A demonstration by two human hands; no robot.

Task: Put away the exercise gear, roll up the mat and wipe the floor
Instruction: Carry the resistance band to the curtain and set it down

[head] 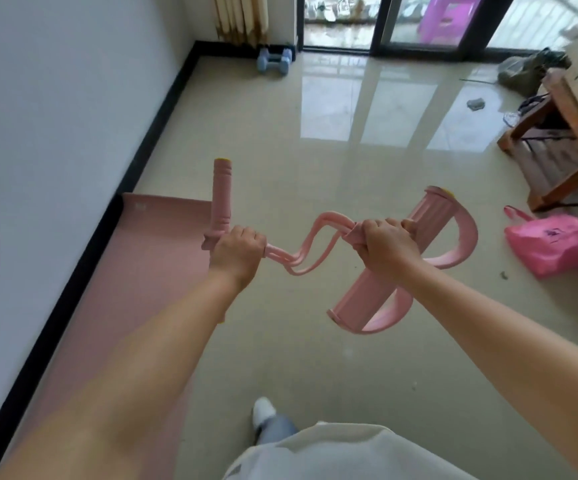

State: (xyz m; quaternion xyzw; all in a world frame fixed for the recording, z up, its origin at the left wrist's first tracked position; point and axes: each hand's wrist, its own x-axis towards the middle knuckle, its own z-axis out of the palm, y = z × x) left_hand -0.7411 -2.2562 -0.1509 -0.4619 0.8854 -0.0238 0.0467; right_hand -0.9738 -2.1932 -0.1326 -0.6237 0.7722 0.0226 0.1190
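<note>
Both hands gripping pink pedal puller (315, 244) (tubes slack)

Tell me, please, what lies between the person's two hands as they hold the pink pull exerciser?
In the head view, slack pink elastic tubes sag in loose curves between the left hand and right hand.

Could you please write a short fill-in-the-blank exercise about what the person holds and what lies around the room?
1. Both hands, left hand and right hand, grip a pink ____ with slack bands.
2. The mat lies flat along the ____.
3. The dumbbells by the far corner are ____ in colour.
4. The pink bag lies on the ____.

Missing words: pedal puller; wall; blue; floor
</note>
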